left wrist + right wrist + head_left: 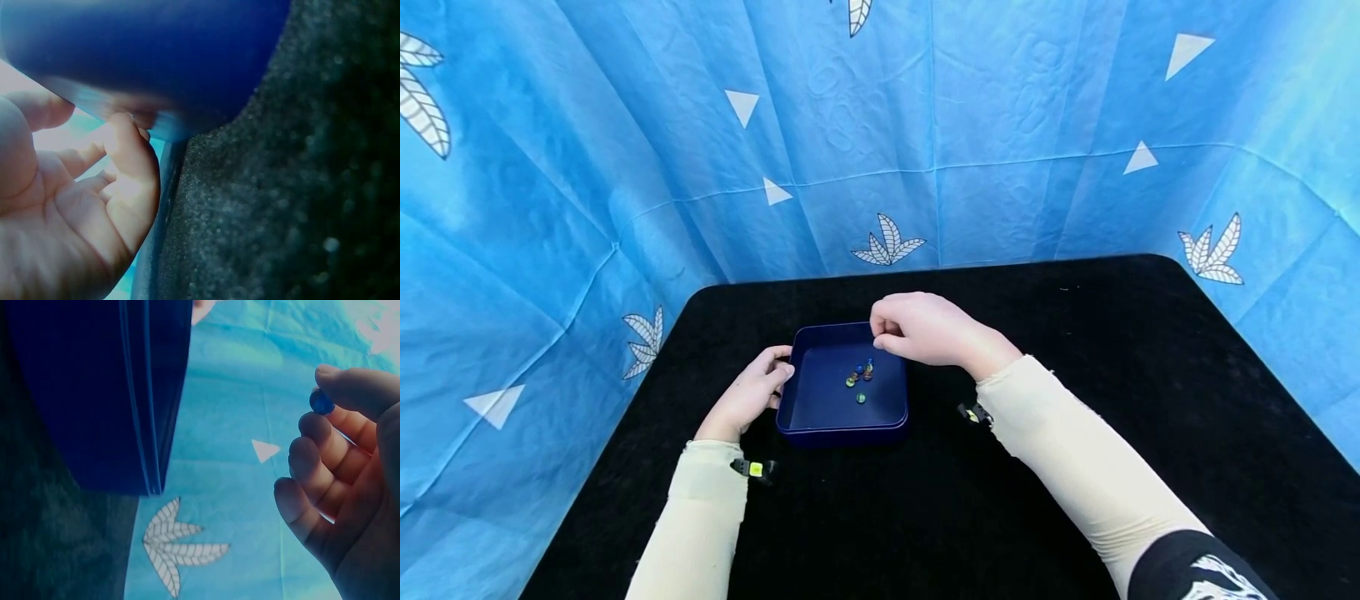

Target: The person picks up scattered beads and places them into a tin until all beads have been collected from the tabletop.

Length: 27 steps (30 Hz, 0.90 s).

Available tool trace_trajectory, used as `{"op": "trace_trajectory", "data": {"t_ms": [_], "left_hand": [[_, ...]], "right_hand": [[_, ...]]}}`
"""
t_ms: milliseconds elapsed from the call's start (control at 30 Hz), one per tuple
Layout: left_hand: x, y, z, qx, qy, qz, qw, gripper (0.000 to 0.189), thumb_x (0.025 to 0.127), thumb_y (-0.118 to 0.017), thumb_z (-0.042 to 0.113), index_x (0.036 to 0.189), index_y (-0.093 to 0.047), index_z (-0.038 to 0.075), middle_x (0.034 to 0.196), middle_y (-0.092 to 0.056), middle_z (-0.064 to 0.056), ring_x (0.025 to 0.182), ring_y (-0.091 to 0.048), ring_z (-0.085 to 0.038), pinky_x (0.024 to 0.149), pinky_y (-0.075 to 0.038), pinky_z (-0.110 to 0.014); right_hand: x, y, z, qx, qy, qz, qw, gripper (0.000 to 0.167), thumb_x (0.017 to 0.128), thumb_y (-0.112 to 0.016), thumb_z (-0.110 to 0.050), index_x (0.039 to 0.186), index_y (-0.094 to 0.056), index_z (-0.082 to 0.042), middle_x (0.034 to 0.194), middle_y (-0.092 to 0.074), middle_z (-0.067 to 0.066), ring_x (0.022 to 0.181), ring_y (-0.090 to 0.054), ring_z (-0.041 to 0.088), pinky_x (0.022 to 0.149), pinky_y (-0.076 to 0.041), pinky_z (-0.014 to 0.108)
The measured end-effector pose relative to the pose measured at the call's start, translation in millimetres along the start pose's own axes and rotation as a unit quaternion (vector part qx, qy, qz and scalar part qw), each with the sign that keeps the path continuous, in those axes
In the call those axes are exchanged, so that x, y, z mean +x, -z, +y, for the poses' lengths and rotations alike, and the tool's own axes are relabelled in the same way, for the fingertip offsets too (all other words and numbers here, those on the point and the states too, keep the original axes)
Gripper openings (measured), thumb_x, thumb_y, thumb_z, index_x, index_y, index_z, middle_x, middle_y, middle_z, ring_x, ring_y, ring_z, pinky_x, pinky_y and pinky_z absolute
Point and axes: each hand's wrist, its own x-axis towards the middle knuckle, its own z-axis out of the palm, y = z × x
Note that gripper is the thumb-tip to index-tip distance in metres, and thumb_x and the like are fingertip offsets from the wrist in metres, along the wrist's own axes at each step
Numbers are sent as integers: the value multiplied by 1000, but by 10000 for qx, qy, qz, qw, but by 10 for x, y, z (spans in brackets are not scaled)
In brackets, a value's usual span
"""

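A square dark blue tray [812,400] with raised walls sits on the black tabletop. My left hand [748,392] holds its left side, thumb up at the rim and bent fingers against the outer wall, as the left wrist view shows. Over the tray's far right corner is my right hand [925,329]. Between its thumb and index finger it pinches a small blue marble [322,401], which the head view does not show clearly. Several glass marbles lie on the tray's floor: a loose group right of the middle and a green marble [861,398] nearer the front.
Black cloth [1000,500] covers the table, whose far edge curves at both corners. Blue curtain [1000,108] with white leaves and triangles hangs behind it and along both sides. A dark band with a small device [756,470] is on each wrist.
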Motion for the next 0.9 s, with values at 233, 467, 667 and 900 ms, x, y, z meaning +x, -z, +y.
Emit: {"op": "trace_trajectory", "data": {"t_ms": [233, 467, 667, 900], "left_hand": [[52, 14, -84, -12, -12, 20, 10000, 45, 108, -43, 12, 150, -34, -3, 125, -47, -32, 97, -55, -48, 69, -56, -42], [70, 31, -97, 72, 28, 89, 9999, 46, 108, -43, 14, 151, -33, 0, 125, -46, -29, 95, -55, -42, 68, -54, -38], [85, 30, -72, 22, 67, 21, 10000, 47, 108, -42, 12, 151, -32, -3, 125, -45, -30, 94, -55, -40, 68, -54, -38], [187, 80, -284, 53, 37, 77, 9999, 48, 108, -44, 17, 153, -33, 2, 125, -48, -26, 93, -57, -36, 68, -55, -39]], "right_hand": [[97, -154, -101, -29, 122, -287, 9995, 6, 99, -65, -25, 105, -63, -26, 97, -57, -9, 83, -53, 7, 78, -47, 27], [83, -175, -48, -189, 17, -310, 9993, 4, 99, -64, -26, 102, -66, -25, 97, -56, -10, 82, -53, 6, 78, -47, 26], [22, -83, 29, -184, -170, -311, 9992, 3, 98, -65, -26, 102, -66, -26, 97, -56, -12, 83, -54, 7, 79, -48, 29], [-232, -111, 207, -60, -492, -213, 9985, 4, 98, -68, -25, 101, -68, -23, 98, -59, -12, 83, -57, 8, 79, -50, 32]]}}
